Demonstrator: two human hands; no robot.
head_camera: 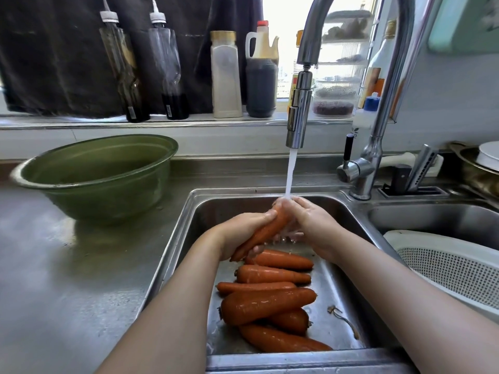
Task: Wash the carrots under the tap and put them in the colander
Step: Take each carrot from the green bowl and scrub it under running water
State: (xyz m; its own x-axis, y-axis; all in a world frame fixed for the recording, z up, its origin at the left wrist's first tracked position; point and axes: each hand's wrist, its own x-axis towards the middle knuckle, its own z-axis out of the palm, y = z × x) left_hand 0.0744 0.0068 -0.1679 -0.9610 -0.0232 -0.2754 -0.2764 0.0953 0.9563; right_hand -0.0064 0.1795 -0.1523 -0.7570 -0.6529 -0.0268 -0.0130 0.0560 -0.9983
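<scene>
Carrot (266, 230) is held slanting over the sink (189, 225) with its upper end in the stream from the tap (298, 109). The left hand (240, 233) grips its lower half and the right hand (316, 225) curls round the top, fingers blurred by spray. It looks stiff, fairly weighty and slick when wet, so a full wrap round the thick middle seems safest for the carry to the colander (445, 268) on the right.

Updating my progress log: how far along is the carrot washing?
Done: nothing shows in the visible part of the colander. In hand: left hand and right hand hold one carrot under the running tap. Left: six carrots lie in the sink, then all go into the colander.
</scene>
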